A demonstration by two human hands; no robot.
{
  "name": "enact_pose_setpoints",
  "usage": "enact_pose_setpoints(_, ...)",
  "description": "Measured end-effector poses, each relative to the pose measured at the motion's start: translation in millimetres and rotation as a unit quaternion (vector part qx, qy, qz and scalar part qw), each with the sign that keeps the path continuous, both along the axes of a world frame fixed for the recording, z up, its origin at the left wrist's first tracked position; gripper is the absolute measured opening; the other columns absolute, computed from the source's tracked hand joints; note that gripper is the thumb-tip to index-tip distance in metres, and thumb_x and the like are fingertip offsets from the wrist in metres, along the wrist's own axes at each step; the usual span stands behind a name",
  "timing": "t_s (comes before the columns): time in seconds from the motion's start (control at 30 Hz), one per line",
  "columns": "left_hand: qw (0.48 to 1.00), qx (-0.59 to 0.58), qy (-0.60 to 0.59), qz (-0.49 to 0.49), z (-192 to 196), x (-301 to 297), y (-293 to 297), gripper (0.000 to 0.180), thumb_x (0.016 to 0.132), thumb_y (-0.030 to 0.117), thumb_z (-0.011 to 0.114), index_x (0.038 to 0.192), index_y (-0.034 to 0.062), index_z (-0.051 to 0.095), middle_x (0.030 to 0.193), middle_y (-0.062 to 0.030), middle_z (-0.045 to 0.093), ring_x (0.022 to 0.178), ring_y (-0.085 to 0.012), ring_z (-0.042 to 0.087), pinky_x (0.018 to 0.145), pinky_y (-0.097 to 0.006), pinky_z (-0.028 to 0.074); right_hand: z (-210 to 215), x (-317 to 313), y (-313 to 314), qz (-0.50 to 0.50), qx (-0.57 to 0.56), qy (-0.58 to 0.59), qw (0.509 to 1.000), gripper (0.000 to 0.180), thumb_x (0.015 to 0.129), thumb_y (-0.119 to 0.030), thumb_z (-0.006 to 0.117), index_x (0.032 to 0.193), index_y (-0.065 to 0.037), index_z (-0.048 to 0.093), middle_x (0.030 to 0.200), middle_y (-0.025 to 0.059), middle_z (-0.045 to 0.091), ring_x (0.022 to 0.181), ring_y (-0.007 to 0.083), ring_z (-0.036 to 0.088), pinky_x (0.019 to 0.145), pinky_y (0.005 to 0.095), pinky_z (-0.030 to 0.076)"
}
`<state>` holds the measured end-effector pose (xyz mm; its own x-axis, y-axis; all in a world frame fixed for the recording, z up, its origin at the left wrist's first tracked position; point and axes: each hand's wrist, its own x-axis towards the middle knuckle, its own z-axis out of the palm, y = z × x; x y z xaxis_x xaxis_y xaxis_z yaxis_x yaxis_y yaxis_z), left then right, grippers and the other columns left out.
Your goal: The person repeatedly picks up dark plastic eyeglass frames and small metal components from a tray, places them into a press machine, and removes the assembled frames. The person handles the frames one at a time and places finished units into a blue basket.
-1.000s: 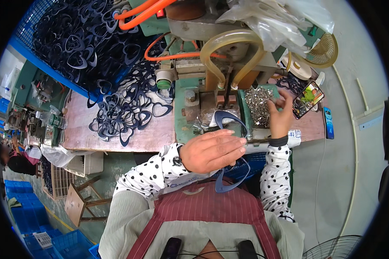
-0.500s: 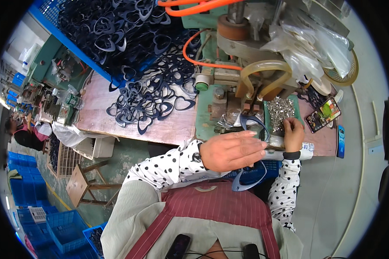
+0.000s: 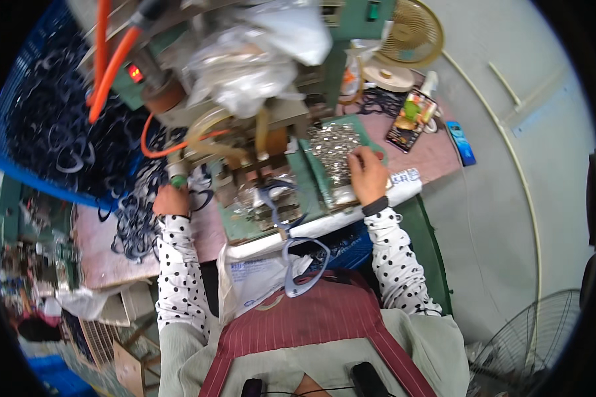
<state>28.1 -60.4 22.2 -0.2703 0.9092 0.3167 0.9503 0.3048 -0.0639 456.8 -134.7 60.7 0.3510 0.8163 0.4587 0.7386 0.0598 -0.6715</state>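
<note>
Beside the green button [image 3: 177, 180] of a press, my left hand [image 3: 172, 200] is at the edge of a heap of dark heart-shaped cut-outs [image 3: 136, 225]; its fingers are foreshortened and blurred. My right hand [image 3: 368, 175] has its fingers bent together at the edge of a pile of small shiny metal pieces [image 3: 334, 145] on a green tray [image 3: 371, 135]. Whatever it pinches is hidden. Under the press head [image 3: 265, 169] lies a blue-grey heart-shaped loop [image 3: 271, 198]. Joined below it, another such loop [image 3: 300, 288] hangs over the front edge toward my apron.
A blue crate [image 3: 20, 169] full of dark cut-outs stands at the left. Clear plastic bags [image 3: 258, 56] hang on the press. At right are a lit phone [image 3: 412, 119], a blue phone-like object [image 3: 461, 142], a tape roll [image 3: 387, 76] and a floor fan [image 3: 530, 331].
My left hand has gone from the hanging loops to beside the green button at the left. My right hand stays by the metal pieces. The view has swung to the right.
</note>
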Motion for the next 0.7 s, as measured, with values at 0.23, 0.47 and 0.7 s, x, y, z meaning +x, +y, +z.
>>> enact_pose_setpoints(0.23, 0.992, -0.037, -0.123, -0.014, -9.9, -10.4, 17.0, 0.042, 0.079, 0.045, 0.063, 0.086, 0.003, 0.069, 0.086, -0.0201, 0.068, 0.081, -0.0373, 0.067, 0.067, -0.049, 0.053, -3.6, 5.9, -6.7, -0.001, 0.008, 0.021, 1.0, 0.011, 0.086, -0.01, 0.064, 0.096, -0.007, 0.06, 0.077, 0.0125, 0.068, 0.069, 0.0318, 0.066, 0.061, 0.0391, 0.051)
enact_pose_setpoints(0.47, 0.904, 0.133, -0.393, -0.1, 18.7, 9.0, -24.8, 0.016, 0.094, 0.017, 0.054, 0.102, 0.0029, 0.053, 0.071, -0.0172, 0.063, 0.059, -0.0301, 0.065, 0.052, -0.043, 0.048, 5.5, -3.1, -4.1, 0.037, 0.018, 0.062, 0.997, 0.01, 0.091, -0.003, 0.056, 0.1, -0.005, 0.055, 0.079, 0.014, 0.068, 0.07, 0.027, 0.07, 0.059, 0.0389, 0.053)
enact_pose_setpoints(0.7, 0.872, 0.295, -0.331, -0.207, 80.0, 84.8, -76.3, 0.015, 0.091, 0.008, 0.06, 0.103, -0.0016, 0.058, 0.09, -0.0168, 0.063, 0.081, -0.0322, 0.06, 0.073, -0.038, 0.047, 66.6, -35.5, -11.5, 0.168, 0.045, 0.159, 0.972, 0.008, 0.081, 0.002, 0.066, 0.088, 0.0, 0.069, 0.085, 0.0067, 0.068, 0.079, 0.0141, 0.063, 0.069, 0.0257, 0.048)
